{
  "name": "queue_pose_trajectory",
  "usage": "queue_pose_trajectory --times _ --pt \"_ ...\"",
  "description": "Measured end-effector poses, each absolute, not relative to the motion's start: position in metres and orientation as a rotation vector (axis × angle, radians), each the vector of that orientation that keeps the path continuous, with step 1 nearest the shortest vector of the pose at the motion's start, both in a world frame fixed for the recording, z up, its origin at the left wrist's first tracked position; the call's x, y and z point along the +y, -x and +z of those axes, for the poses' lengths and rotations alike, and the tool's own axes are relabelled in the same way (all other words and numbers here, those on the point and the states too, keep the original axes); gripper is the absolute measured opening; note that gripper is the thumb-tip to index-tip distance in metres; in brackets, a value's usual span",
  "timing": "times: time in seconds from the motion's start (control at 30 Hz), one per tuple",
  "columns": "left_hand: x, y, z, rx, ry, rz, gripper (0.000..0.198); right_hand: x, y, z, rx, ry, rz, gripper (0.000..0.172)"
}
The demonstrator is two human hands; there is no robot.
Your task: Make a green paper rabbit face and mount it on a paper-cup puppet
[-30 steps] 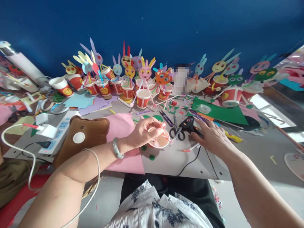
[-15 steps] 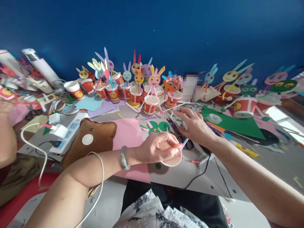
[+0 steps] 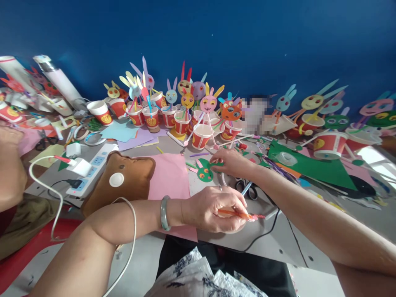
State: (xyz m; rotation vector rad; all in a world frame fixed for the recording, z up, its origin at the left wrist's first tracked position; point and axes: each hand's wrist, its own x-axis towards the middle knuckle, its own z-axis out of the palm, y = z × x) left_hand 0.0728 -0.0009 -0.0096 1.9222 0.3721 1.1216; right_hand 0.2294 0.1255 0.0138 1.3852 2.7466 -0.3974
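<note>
My left hand (image 3: 216, 208) is closed near the table's front edge, pinching a thin orange-pink straw (image 3: 244, 215) that sticks out to the right. Whatever lies under that hand is hidden. My right hand (image 3: 232, 162) reaches forward across the table. Its fingers are bent together on a green paper rabbit face (image 3: 204, 172) that lies flat beside a pink sheet (image 3: 170, 173). Black-handled scissors (image 3: 247, 188) lie just below my right wrist.
A row of red paper cups with paper rabbit heads (image 3: 201, 136) lines the back. A brown pouch (image 3: 123, 181), a power strip (image 3: 89, 171) and a white cable sit left. A green sheet (image 3: 312, 167) and a tape roll (image 3: 286, 158) lie right. Another person's arm (image 3: 9, 165) is at far left.
My right hand left the black tool and moved forward-left to the green paper face. My left hand drew back toward the table's front edge, still holding the straw.
</note>
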Motion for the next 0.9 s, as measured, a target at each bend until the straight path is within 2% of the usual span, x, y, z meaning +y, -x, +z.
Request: queue_pose_trajectory --times 0.23,0.4,0.57,0.67,0.73,0.9 --pt "-0.002 -0.073 -0.005 0.389 -1.907 1.144 0.008 0.112 -0.204 0.013 2.630 -1.406 -0.356 0.042" --pt "-0.001 -0.072 -0.002 0.384 -1.926 1.153 0.011 0.104 -0.197 0.016 2.577 -1.445 -0.453 0.029" --pt "-0.001 -0.072 -0.004 0.347 -1.923 1.210 0.007 0.105 -0.198 0.016 2.591 -1.502 -0.580 0.031" --pt "0.001 -0.072 -0.007 0.373 -1.880 1.161 0.006 0.111 -0.207 0.013 2.623 -1.502 -0.686 0.020" --pt "0.003 -0.072 -0.008 0.382 -1.821 1.175 0.007 0.115 -0.217 0.010 2.666 -1.517 -0.920 0.018" --pt "0.012 -0.068 -0.005 0.499 -1.592 1.173 0.013 0.114 -0.243 0.016 2.697 -1.998 -1.846 0.037"
